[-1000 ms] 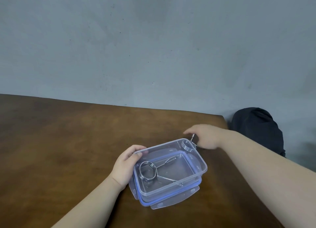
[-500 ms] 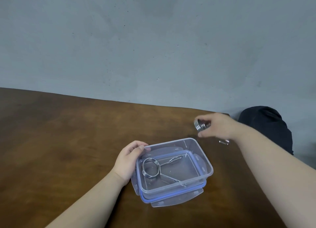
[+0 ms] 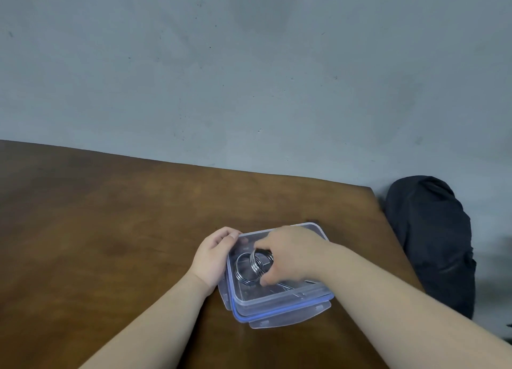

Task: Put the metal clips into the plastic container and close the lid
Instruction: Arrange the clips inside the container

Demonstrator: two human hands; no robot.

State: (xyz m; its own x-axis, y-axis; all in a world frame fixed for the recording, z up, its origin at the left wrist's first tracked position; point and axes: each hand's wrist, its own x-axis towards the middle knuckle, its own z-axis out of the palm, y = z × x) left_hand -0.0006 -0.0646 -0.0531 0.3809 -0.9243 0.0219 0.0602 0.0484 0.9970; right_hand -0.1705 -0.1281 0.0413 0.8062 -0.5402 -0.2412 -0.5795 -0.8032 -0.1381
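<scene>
- Right hand (image 3: 293, 253) — fingers pinched on a coiled metal clip (image 3: 260, 262), held inside the plastic container (image 3: 279, 299) above another clip (image 3: 241, 269).
- Left hand (image 3: 213, 255) grips the container's left rim.
- Container sits on its blue-edged lid (image 3: 288, 314), on the desk (image 3: 110, 230).

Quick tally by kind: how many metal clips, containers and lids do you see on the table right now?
Metal clips: 2, one lying in the container, one held over it by the right hand
Plastic container: 1, steadied by the left hand
Lid: 1, under the container, blue-rimmed
Total: 4
</scene>
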